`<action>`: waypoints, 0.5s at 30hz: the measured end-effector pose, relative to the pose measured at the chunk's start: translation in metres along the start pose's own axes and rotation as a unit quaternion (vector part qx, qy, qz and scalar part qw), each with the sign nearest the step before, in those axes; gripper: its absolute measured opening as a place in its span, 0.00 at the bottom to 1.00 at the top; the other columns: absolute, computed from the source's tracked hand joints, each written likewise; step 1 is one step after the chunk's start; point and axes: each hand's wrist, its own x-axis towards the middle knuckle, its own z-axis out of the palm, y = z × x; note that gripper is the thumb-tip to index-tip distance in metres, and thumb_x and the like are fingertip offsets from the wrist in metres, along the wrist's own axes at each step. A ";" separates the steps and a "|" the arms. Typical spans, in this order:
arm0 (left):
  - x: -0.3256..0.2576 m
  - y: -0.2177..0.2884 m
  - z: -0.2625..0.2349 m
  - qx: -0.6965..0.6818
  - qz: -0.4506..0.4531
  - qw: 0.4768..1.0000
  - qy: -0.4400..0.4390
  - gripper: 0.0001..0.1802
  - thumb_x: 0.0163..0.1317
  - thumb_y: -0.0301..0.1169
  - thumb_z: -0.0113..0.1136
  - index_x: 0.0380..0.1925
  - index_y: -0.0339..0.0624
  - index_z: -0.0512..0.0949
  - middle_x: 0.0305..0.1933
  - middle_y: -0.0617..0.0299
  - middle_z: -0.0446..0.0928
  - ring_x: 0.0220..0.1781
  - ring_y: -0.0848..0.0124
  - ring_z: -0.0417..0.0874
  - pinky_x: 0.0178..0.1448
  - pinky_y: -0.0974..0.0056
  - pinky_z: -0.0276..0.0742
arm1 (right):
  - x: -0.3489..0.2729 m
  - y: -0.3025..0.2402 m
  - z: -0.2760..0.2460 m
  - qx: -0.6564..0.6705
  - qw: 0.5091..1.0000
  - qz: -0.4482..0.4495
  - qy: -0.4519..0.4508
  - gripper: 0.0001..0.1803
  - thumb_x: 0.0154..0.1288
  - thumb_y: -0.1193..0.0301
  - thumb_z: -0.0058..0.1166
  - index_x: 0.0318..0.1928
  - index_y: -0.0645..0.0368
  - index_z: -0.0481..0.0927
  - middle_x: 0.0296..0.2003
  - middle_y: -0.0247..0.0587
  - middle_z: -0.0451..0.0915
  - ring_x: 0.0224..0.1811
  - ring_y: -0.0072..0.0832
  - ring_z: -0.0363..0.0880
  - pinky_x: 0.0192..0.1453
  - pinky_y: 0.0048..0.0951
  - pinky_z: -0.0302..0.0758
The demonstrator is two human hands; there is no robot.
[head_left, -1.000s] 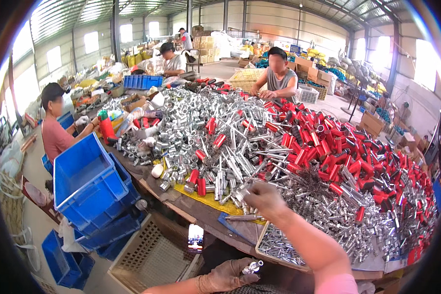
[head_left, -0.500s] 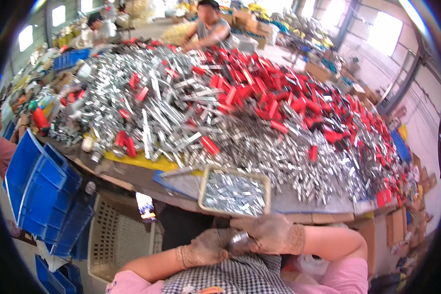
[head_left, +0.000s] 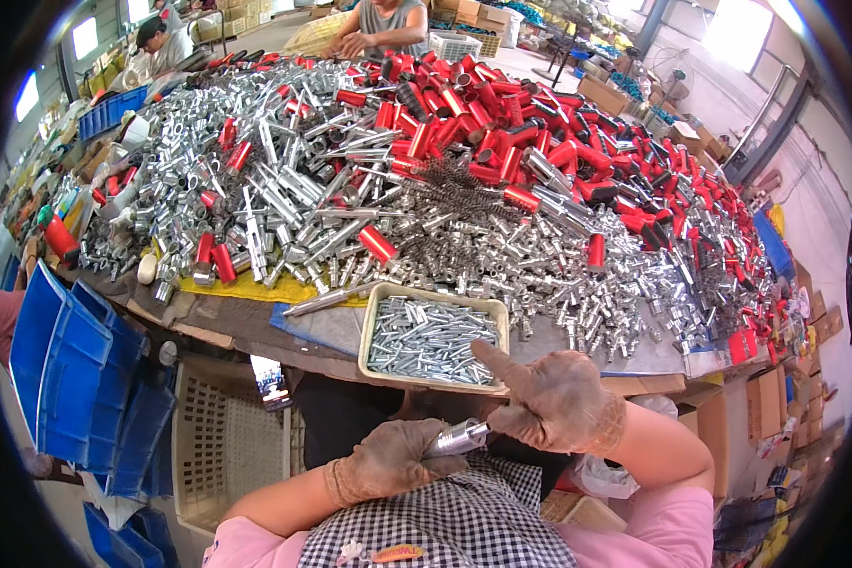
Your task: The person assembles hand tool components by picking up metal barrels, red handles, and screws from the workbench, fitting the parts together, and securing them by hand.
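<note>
Gripping a short silver tube (head_left: 459, 437), the left hand (head_left: 388, 461) in a worn brown glove is closing its fingers (head_left: 424, 466) round the tube's lower end, just above a checked apron (head_left: 445, 525). The right hand (head_left: 551, 402), gloved likewise, is touching the tube's upper end; its forefinger is sticking out toward the tray (head_left: 369, 327), and whether its other fingers are pinching the tube cannot be told, since the back of the hand is covering them.

The tube is sitting just below the tray, a cream rectangular one full of small silver pins, which is resting at the near edge of the surface (head_left: 246, 327). Beyond the tray a great heap of silver fittings (head_left: 350, 199) is spreading across the surface, with red-sleeved pieces (head_left: 540, 142) piling up behind and to the right of it.

Left of the tray, blue bins (head_left: 76, 364) are leaning in a stack, and a white slatted crate (head_left: 227, 440) is standing between them and the tray. A small upright card (head_left: 271, 381) with a blue patch is poking up below the tray's left corner; its print is too small to make out. Right of the tray, brown cartons (head_left: 762, 421) are lying by the surface, cut off by the dark rim. Far behind the tray, two people are showing only in part.
</note>
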 end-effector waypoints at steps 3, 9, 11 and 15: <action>0.002 0.002 0.004 -0.022 0.041 0.998 0.034 0.21 0.59 0.44 0.65 0.46 0.42 0.76 0.35 0.53 0.81 0.38 0.57 0.83 0.43 0.58 0.76 | 0.022 0.008 0.029 0.152 0.941 -0.252 0.165 0.34 0.67 0.49 0.48 0.58 0.67 0.73 0.17 0.40 0.75 0.15 0.35 0.76 0.21 0.39 0.70; -0.001 -0.007 0.004 -0.005 0.044 0.999 0.008 0.22 0.59 0.43 0.65 0.49 0.43 0.76 0.37 0.53 0.81 0.39 0.58 0.84 0.44 0.59 0.76 | 0.004 0.003 0.009 0.028 0.998 -0.051 -0.024 0.30 0.64 0.52 0.54 0.58 0.64 0.73 0.17 0.33 0.78 0.17 0.36 0.78 0.20 0.35 0.71; -0.001 -0.005 0.004 -0.007 0.040 0.999 0.018 0.23 0.59 0.43 0.65 0.49 0.43 0.76 0.37 0.53 0.81 0.40 0.59 0.84 0.45 0.59 0.76 | 0.001 0.000 0.012 0.069 0.997 -0.046 -0.003 0.35 0.63 0.50 0.55 0.61 0.63 0.70 0.20 0.39 0.78 0.20 0.39 0.79 0.23 0.37 0.73; 0.001 -0.010 0.009 -0.020 0.047 0.998 0.030 0.22 0.58 0.44 0.66 0.47 0.43 0.77 0.38 0.52 0.81 0.41 0.59 0.83 0.47 0.59 0.76 | 0.007 -0.006 0.010 0.066 0.992 -0.081 -0.074 0.34 0.61 0.53 0.55 0.62 0.60 0.67 0.19 0.43 0.78 0.21 0.40 0.80 0.22 0.36 0.72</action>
